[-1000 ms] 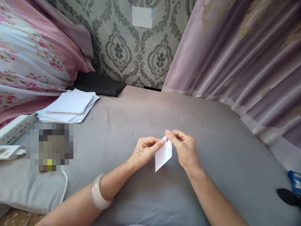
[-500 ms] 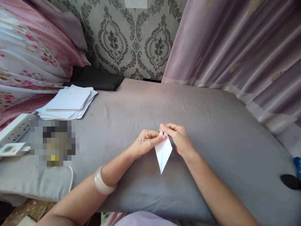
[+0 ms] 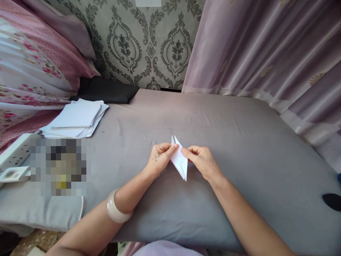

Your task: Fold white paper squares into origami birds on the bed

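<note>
A small piece of white folded paper point(image 3: 180, 161) is held up over the near middle of the table. It is a narrow kite shape, with two thin points at the top and a pointed bottom end. My left hand point(image 3: 161, 156) pinches its upper left edge, thumb on the front face. On the opposite edge my right hand point(image 3: 201, 158) is closed too, its thumb pressed against the paper. The fingers behind the sheet are partly hidden.
A grey cloth point(image 3: 149, 117) covers the table. At the left lie a stack of white paper point(image 3: 76, 115), a black folded item point(image 3: 106, 90), a power strip point(image 3: 18, 151) and a white plug point(image 3: 13, 174). A dark oval object point(image 3: 331, 201) sits at the right edge.
The folded paper has turned, its lower tip swinging slightly right and its two upper points coming into sight. My right hand has shifted from the top down to the paper's right edge.
</note>
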Available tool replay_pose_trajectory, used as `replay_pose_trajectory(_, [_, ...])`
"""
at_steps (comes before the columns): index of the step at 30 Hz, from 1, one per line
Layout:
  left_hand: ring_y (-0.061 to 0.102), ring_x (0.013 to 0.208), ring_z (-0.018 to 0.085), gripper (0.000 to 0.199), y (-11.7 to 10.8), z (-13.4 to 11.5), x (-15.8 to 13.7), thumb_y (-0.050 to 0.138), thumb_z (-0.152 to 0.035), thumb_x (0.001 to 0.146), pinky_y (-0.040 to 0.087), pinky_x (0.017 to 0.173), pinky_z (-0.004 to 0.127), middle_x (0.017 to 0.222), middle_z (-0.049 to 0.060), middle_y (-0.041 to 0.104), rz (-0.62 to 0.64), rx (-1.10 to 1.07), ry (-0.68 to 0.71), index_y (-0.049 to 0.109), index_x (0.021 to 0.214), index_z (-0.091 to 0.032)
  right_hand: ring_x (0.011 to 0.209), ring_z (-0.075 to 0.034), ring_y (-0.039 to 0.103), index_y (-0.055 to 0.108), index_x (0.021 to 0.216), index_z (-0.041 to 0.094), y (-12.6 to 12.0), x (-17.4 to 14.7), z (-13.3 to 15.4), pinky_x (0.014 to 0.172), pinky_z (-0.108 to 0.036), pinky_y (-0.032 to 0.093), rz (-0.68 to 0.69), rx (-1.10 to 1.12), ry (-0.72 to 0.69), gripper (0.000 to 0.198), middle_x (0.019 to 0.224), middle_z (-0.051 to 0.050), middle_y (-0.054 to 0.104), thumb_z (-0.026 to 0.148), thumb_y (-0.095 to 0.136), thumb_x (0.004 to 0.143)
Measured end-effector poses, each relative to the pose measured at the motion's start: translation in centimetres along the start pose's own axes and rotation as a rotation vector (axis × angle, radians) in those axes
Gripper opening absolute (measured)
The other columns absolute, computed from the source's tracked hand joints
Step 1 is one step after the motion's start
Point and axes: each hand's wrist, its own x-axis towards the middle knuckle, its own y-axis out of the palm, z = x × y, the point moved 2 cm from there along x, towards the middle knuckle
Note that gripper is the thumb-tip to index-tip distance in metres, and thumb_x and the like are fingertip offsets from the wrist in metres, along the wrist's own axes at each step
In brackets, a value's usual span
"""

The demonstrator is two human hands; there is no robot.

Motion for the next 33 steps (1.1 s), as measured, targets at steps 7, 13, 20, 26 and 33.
replay_pose_trajectory(7, [0.051, 0.053, 0.011, 0.041, -0.4, 0.8, 0.8, 0.062, -0.052, 0.080, 0.036, 0.053, 0.023, 0.060, 0.001, 0.060, 0.112, -0.045, -0.052, 0.065, 0.071, -0.012, 0.055, -0.010, 0.045, 0.071, 0.071, 0.016, -0.9, 0.4, -0.4, 0.056, -0.025, 0.038, 0.084, -0.007, 0.036, 0.030, 0.057, 0.002, 0.056, 0.045, 0.069, 0.071])
replay_pose_trajectory(13, [0.052, 0.054, 0.011, 0.037, -0.3, 1.7, 2.3, 0.062, -0.048, 0.080, 0.040, 0.055, 0.023, 0.061, 0.002, 0.060, 0.136, -0.007, -0.111, 0.064, 0.073, -0.012, 0.064, -0.014, 0.059, 0.074, 0.081, 0.016, -1.3, 1.0, -1.1, 0.064, -0.028, 0.046, -0.002, -0.179, -0.007, 0.030, 0.072, -0.004, 0.071, 0.043, 0.064, 0.074])
replay_pose_trajectory(20, [0.060, 0.078, 0.017, 0.034, -1.1, 2.2, 3.7, 0.060, -0.019, 0.078, 0.048, 0.073, 0.029, 0.090, 0.006, 0.066, 0.034, 0.405, 0.165, 0.058, 0.112, -0.016, 0.074, -0.021, 0.065, 0.073, 0.080, 0.019, -1.7, 2.0, -2.9, 0.072, -0.033, 0.046, -0.204, -0.392, -0.053, 0.026, 0.079, -0.006, 0.073, 0.040, 0.058, 0.078])
replay_pose_trajectory(26, [0.057, 0.097, 0.021, 0.035, -0.8, 2.5, 2.9, 0.040, -0.003, 0.082, 0.048, 0.083, 0.033, 0.108, 0.010, 0.064, 0.220, 0.846, 0.580, 0.066, 0.103, -0.017, 0.074, -0.020, 0.062, 0.069, 0.078, 0.021, -1.4, 1.9, -3.2, 0.070, -0.032, 0.043, -0.249, -0.593, -0.135, 0.019, 0.080, -0.006, 0.069, 0.034, 0.055, 0.080])
replay_pose_trajectory(33, [0.056, 0.092, 0.022, 0.031, -1.0, 2.5, 2.5, 0.046, -0.005, 0.081, 0.051, 0.082, 0.034, 0.102, 0.011, 0.065, 0.239, 0.986, 0.678, 0.066, 0.103, -0.013, 0.072, -0.014, 0.057, 0.066, 0.090, 0.021, -1.7, 1.6, -3.5, 0.073, -0.030, 0.045, -0.155, -0.683, -0.274, 0.017, 0.094, -0.004, 0.060, 0.022, 0.052, 0.082])
